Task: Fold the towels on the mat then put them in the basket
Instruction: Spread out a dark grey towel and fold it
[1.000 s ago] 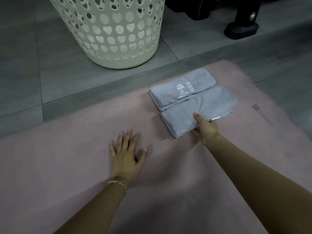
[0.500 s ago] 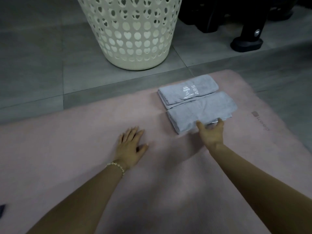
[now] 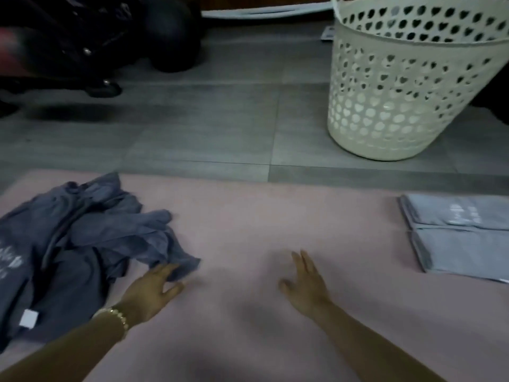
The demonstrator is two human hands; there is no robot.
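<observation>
Dark towel [image 3: 82, 244] heaps at 9 o'clock, its corner touching the left hand [image 3: 150, 292], clearly the nearer one. Right hand [image 3: 305, 282] is spread flat, empty; left is loosely open, not gripping yet.

The mat [image 3: 248, 216] was a matt pink, finely textured surface. The crumpled towel [image 3: 91, 244] looked like soft dark grey-blue cloth with a white tag; the folded towels [image 3: 457, 238] were paler grey cloth. The basket [image 3: 399, 86] was cream perforated plastic with a slight sheen. The floor [image 3: 192, 128] was matt grey tile.
</observation>
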